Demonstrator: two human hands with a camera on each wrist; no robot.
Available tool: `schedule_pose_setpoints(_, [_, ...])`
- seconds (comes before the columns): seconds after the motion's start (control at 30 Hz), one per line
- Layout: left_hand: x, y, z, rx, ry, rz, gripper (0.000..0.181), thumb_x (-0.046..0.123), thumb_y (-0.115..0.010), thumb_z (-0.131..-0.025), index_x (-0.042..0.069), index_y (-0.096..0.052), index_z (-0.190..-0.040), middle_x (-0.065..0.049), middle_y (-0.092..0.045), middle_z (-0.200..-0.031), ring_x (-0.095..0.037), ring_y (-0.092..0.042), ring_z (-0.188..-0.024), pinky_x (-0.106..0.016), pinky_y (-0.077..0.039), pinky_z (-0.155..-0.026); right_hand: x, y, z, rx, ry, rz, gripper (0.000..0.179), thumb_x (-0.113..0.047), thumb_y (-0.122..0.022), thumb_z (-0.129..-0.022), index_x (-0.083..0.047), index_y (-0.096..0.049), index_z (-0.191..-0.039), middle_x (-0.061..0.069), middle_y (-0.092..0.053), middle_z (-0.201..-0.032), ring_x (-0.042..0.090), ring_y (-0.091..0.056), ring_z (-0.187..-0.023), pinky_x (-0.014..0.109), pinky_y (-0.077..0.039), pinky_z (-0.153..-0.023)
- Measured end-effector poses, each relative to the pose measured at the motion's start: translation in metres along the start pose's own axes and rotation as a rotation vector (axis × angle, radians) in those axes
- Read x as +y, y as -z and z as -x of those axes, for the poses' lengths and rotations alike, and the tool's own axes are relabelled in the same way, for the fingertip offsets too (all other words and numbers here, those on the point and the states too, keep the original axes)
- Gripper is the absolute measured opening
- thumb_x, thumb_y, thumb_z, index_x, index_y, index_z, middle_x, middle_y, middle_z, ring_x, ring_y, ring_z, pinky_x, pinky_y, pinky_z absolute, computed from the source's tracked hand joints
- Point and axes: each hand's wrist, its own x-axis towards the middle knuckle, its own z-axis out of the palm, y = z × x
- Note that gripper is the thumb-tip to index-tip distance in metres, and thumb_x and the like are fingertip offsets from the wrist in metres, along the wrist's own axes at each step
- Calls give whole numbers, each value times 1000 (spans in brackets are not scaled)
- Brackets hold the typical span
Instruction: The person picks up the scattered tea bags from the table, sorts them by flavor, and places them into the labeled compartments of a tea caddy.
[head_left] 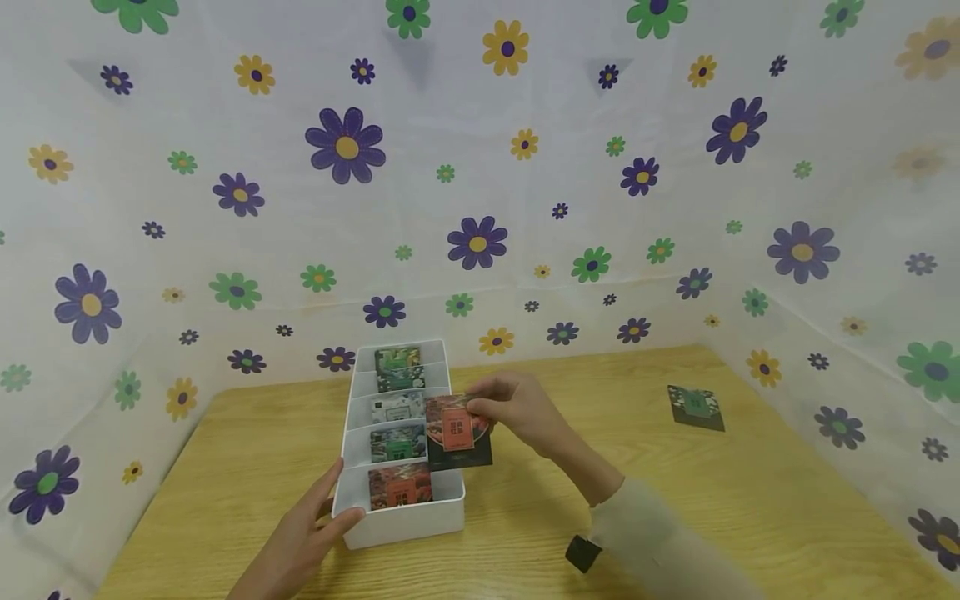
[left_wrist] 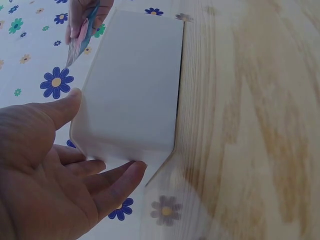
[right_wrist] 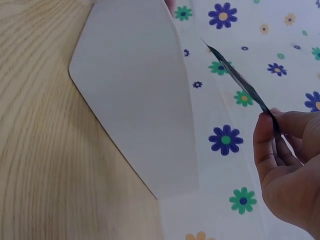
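Note:
A white divided storage box (head_left: pixel 405 527) stands on the table, with several flat tea bag packets in its compartments. My left hand (head_left: pixel 306 525) grips the box's near left corner, thumb at the front rim and fingers along the side; the left wrist view shows this hand (left_wrist: pixel 65 160) against the white wall (left_wrist: pixel 132 75). My right hand (head_left: pixel 521 412) pinches a red-and-black tea bag packet (head_left: pixel 459 433) by its upper right edge, above the box's right rim. Edge-on, the packet (right_wrist: pixel 240 80) appears between thumb and fingers of the right hand (right_wrist: pixel 290 160) in the right wrist view.
A dark packet with a green label (head_left: pixel 696 406) lies on the wooden table (head_left: pixel 600 417) at the right. Near the right sleeve is a small black object (head_left: pixel 582 553). Flower-patterned white cloth (head_left: pixel 420 200) hangs behind and at both sides.

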Motion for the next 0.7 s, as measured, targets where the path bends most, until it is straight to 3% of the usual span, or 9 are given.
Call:
schedule_pose_setpoints(0.4, [-1, 0, 2, 6, -10, -2, 85, 29, -66, -103, 1, -14, -165, -31, -23, -164, -52, -43, -139, -52, -54, -98, 4, -41, -6, -52, 44, -27, 15, -1, -71, -97, 7, -73, -110, 19, -74, -96, 10, -66, -70, 29, -60, -64])
schedule_pose_setpoints(0.7, [1, 0, 2, 9, -12, -8, 84, 28, -66, -103, 1, -15, -164, -31, -24, -164, -52, -45, -137, -53, -53, -99, 11, -65, -6, -20, 65, 36, 11, -2, -70, -98, 4, -74, -106, 17, -74, -93, 15, -66, -69, 26, -58, -60])
